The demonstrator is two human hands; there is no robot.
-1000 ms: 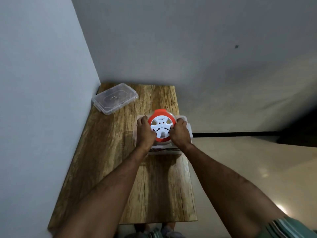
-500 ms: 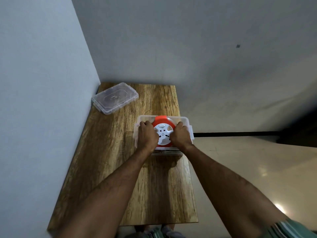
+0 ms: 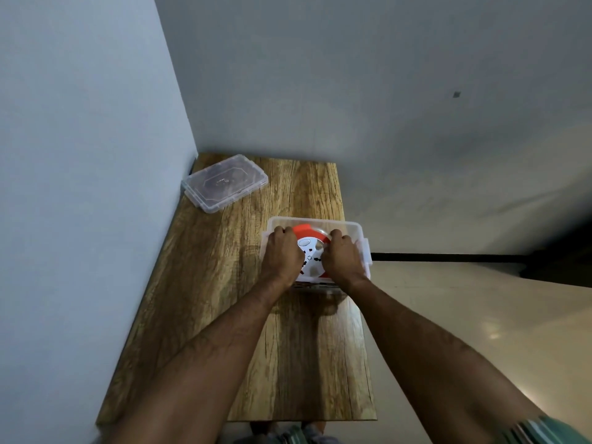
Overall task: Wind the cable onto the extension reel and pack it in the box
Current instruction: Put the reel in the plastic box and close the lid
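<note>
An orange and white extension reel [image 3: 310, 248] lies face up inside a clear plastic box [image 3: 320, 223] near the table's right edge. My left hand [image 3: 282, 256] grips the reel's left side and my right hand [image 3: 342, 257] grips its right side, both reaching down into the box. The white face with its sockets shows between my hands. The cable is hidden from view.
The box's clear lid [image 3: 224, 182] lies at the far left corner of the wooden table [image 3: 301, 363], against the left wall [image 3: 80, 187]. Another wall closes the far end. The floor [image 3: 480, 315] drops away past the table's right edge.
My two hands have lowered the reel from above the box's rim down into the box. The lid has not moved.
</note>
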